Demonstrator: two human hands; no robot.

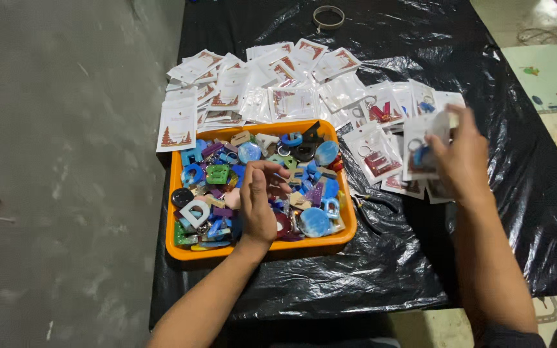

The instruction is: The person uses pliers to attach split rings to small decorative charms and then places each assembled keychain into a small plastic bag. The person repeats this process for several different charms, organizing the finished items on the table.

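Left hand (257, 205) over the orange tray (174, 248), right hand (462, 154) holding a clear pouch (420, 147).
We see left fingers curled loosely above the keychain pieces (217, 174), grip unclear; right fingers pinch the pouch above the packed pouches (375, 151) on black sheet (381, 270).

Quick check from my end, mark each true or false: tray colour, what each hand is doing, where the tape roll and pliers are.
1. The tray is orange. True.
2. The left hand rests on the black sheet beside the tray. False: it is over the tray, among the keychain pieces.
3. The right hand holds a small clear packet. True.
4. The tape roll lies inside the tray. False: it sits at the far end of the black sheet.
5. Pliers lie right of the tray. True.
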